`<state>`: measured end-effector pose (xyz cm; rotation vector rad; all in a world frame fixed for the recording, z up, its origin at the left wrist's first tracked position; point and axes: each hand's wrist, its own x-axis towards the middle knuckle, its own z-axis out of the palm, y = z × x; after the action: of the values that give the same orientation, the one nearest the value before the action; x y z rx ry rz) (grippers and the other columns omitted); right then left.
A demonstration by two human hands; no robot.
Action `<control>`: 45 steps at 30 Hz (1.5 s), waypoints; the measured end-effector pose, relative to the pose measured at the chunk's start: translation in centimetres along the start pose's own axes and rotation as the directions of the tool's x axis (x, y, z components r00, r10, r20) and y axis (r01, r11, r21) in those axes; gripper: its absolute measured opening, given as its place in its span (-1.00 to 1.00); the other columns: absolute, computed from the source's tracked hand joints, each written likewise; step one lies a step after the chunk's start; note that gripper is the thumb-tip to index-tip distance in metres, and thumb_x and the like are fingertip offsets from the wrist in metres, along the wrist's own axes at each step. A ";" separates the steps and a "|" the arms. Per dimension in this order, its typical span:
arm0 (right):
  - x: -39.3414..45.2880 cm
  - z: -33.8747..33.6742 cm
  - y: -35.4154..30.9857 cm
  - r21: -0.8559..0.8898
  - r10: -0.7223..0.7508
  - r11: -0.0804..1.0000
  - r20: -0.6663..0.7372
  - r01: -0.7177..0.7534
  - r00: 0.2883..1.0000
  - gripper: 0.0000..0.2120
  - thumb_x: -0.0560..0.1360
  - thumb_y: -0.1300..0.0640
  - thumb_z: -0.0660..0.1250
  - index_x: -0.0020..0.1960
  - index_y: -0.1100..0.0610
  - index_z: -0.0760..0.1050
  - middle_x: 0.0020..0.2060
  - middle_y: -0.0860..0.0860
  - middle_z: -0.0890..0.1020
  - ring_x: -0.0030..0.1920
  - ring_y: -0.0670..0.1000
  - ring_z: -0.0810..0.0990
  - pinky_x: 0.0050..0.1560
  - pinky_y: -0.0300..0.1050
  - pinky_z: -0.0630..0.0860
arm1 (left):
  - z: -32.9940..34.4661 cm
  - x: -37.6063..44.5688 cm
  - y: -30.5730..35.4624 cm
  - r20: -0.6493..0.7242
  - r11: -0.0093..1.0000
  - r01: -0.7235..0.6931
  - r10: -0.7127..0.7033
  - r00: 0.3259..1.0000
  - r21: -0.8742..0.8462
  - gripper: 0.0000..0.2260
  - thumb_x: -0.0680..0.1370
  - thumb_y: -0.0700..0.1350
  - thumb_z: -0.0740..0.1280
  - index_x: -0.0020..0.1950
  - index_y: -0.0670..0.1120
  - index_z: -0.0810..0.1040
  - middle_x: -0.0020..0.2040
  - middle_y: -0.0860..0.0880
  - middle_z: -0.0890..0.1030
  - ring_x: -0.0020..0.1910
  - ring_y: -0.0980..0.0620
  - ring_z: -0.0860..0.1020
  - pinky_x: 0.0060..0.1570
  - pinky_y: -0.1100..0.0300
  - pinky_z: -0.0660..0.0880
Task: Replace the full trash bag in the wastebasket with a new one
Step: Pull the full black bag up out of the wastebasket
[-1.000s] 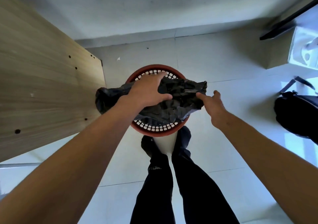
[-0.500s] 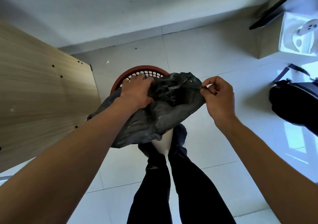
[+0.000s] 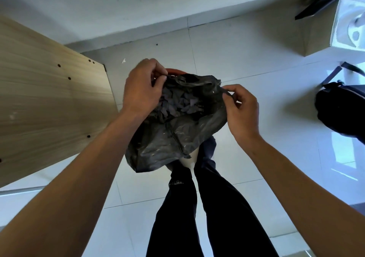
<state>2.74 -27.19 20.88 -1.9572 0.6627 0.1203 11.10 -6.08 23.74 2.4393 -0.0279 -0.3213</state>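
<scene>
A crumpled black trash bag (image 3: 173, 136) hangs lifted in front of me, its mouth spread between both hands. Bluish paper scraps (image 3: 177, 103) show inside it. My left hand (image 3: 142, 87) pinches the bag's left rim with curled fingers. On the right rim, my right hand (image 3: 242, 109) pinches a thin strip of the plastic. The red wastebasket (image 3: 174, 71) is almost wholly hidden behind the bag; only a sliver of its rim shows past my left fingers.
A wooden panel (image 3: 49, 98) stands close on the left. A black bag (image 3: 341, 110) lies on the floor at the right, below a white box (image 3: 349, 25). My legs in dark trousers (image 3: 197, 207) stand on the pale tiled floor (image 3: 246, 59) under the bag.
The bag has come up out of the wastebasket and nearer to me. My left hand went from lying on top of it to pinching its rim, and the mouth now gapes wider.
</scene>
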 end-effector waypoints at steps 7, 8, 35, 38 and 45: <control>-1.0 0.1 -0.4 0.036 0.004 0.999 0.151 -0.009 0.989 -0.89 0.55 0.17 0.32 -0.03 0.05 0.62 -0.23 -0.01 0.66 -0.29 -0.01 0.63 -0.28 -0.15 0.58 | 3.2 -0.4 0.6 0.333 0.977 -0.159 0.104 0.937 0.141 -0.24 0.31 0.14 0.55 0.41 0.02 0.28 0.45 -0.05 0.30 0.44 -0.07 0.25 0.38 -0.08 0.26; -1.3 -0.1 -0.4 0.057 -0.007 0.998 0.176 -0.003 0.984 -0.89 0.55 0.20 0.32 -0.04 0.05 0.62 -0.24 -0.01 0.66 -0.31 -0.02 0.62 -0.29 -0.20 0.55 | 4.0 -0.1 0.6 0.372 0.974 -0.177 0.114 0.921 0.139 -0.14 0.30 0.15 0.55 0.48 0.04 0.19 0.51 -0.05 0.25 0.50 -0.08 0.20 0.43 -0.13 0.21; 1.6 5.2 0.2 -0.137 -0.324 0.885 0.506 0.445 0.799 -0.81 0.59 0.28 0.17 0.13 0.12 0.49 -0.12 -0.02 0.61 -0.20 -0.21 0.53 -0.15 -0.40 0.45 | 2.9 -2.9 -6.0 0.209 0.954 -0.009 -0.057 0.976 0.301 -0.76 0.47 -0.06 0.45 0.11 0.12 0.58 0.16 0.08 0.58 0.26 -0.03 0.45 0.23 -0.06 0.33; 1.9 5.5 0.2 -0.101 -0.214 0.956 0.409 0.277 0.887 -0.86 0.64 0.22 0.09 0.07 0.09 0.41 -0.21 0.02 0.56 -0.29 -0.18 0.49 -0.29 -0.36 0.37 | 2.5 -3.5 -6.9 0.182 0.988 0.050 -0.077 0.980 0.149 -0.89 0.52 -0.12 0.38 -0.05 0.10 0.57 -0.06 0.16 0.63 0.05 0.06 0.57 0.20 -0.04 0.43; 2.6 6.6 -1.0 -0.052 -0.046 0.996 0.316 0.066 0.948 -0.85 0.62 0.02 0.22 0.06 0.08 0.31 -0.21 -0.16 0.49 -0.23 -0.26 0.49 -0.30 -0.50 0.38 | 1.9 -5.4 -7.6 -0.047 0.986 0.033 -0.041 0.998 -0.163 -0.89 0.58 -0.18 0.29 0.09 -0.07 0.54 -0.05 0.04 0.64 -0.08 0.04 0.61 -0.05 -0.01 0.59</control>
<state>6.74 -22.26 17.58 -1.9570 0.3967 0.4132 4.94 -0.80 18.71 2.2875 0.0633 -0.2684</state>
